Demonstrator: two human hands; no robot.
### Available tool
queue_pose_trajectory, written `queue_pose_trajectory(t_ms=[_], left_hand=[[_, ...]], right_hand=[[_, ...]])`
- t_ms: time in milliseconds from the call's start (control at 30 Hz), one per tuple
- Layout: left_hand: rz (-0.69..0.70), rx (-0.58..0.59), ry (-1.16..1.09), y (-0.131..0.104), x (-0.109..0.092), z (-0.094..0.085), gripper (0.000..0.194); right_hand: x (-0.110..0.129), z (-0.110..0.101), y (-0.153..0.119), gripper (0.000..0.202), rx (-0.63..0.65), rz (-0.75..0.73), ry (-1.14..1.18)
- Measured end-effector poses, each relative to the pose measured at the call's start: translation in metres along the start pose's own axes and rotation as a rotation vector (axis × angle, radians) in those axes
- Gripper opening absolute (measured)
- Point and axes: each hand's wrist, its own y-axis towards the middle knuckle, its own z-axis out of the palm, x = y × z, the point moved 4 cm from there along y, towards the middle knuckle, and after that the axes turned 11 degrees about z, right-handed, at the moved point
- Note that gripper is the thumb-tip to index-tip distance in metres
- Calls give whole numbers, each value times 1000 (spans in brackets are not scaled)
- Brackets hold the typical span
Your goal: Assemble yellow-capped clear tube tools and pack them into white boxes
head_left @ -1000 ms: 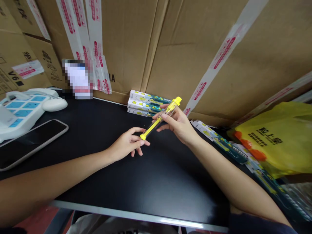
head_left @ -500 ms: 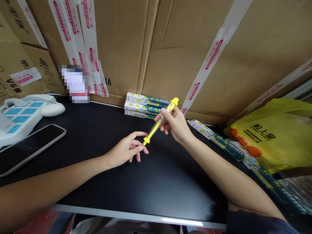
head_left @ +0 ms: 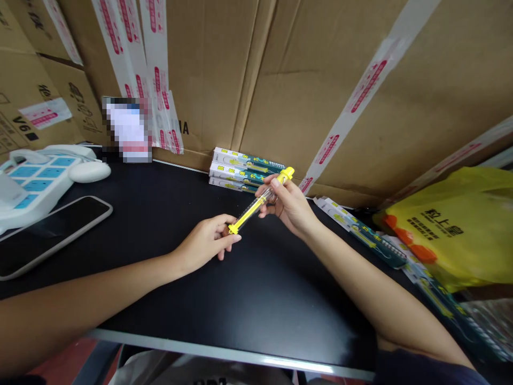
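Note:
A clear tubular spring scale (head_left: 251,210) with a yellow inner rod and yellow end caps is held slantwise above the black table (head_left: 256,299). My right hand (head_left: 290,206) is closed around its upper part, just below the upper cap. At the lower yellow cap, my left hand (head_left: 212,235) pinches the end between thumb and fingers. Parts of the lower cap are hidden by those fingers. Behind the right hand, a stack of spring scale boxes (head_left: 236,174) lies against the cardboard.
More boxes (head_left: 356,230) lie along the right side, beside a yellow plastic bag (head_left: 452,230). A phone (head_left: 56,235) and a white power strip (head_left: 44,179) with blue sockets are at the left. Tall cardboard (head_left: 320,80) closes off the back.
My left fingers, spread near the lower tip before, have closed on the lower end cap. The hook-end piece showing below that cap is now covered. My right hand keeps its hold.

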Motion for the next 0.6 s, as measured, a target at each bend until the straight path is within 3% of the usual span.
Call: queue_pose_trajectory(t_ms=[300, 600], left_hand=[[17, 54, 160, -2, -12, -3, 28], [107, 44, 438, -3, -14, 0, 22]], right_hand=[[2, -5, -2, 30, -95, -18, -58], [-5, 10, -13, 30, -311, -88, -75]])
